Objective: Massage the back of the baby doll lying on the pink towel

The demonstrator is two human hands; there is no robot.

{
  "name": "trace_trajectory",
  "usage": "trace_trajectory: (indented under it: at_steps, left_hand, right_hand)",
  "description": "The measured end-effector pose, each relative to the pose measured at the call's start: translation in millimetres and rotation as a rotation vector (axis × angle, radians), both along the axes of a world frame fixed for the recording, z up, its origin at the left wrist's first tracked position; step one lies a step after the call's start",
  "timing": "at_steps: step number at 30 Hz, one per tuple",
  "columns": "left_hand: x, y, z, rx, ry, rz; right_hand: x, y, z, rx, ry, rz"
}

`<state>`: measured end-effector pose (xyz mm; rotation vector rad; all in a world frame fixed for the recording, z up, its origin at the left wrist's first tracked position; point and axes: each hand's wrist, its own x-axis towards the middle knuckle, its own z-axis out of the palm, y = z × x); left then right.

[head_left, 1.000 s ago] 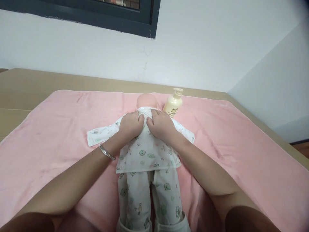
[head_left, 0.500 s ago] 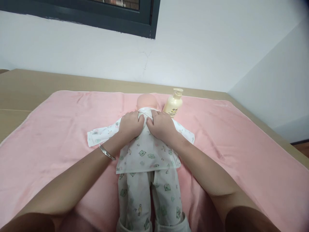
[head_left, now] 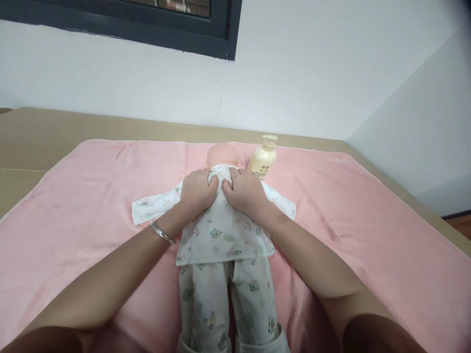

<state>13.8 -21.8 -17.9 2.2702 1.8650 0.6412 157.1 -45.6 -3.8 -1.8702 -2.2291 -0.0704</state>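
Note:
A baby doll [head_left: 222, 156] lies on the pink blanket, its head away from me. It wears a white long-sleeved top [head_left: 223, 235] and matching trousers [head_left: 252, 299], printed with small green animals. My left hand [head_left: 199, 190] is wrapped over the doll's left-side shoulder in view, its thumb pressed near the middle of the upper body. On the other shoulder, my right hand [head_left: 244, 188] grips in the same way, thumb toward the centre. Both thumbs are close together but apart. The doll's face is not visible, and my fingertips are partly hidden.
A pale yellow pump bottle [head_left: 263, 159] stands just beyond my right hand, beside the doll's head. The pink blanket [head_left: 73, 235] covers much of the wooden table [head_left: 66, 120]. Behind it rises a white wall [head_left: 294, 68] with a dark window frame [head_left: 176, 37].
Both hands keep their hold on the doll's shoulders with barely any movement. The whole view has shifted very slightly.

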Motion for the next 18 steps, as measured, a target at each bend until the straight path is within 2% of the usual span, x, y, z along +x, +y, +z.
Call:
trace_trajectory:
  at_steps: [18]
  left_hand:
    - [-1.1, 1.6, -5.7, 0.019, -0.085, -0.012]
  right_hand:
    - [1.5, 1.2, -1.2, 0.013, 0.064, 0.015]
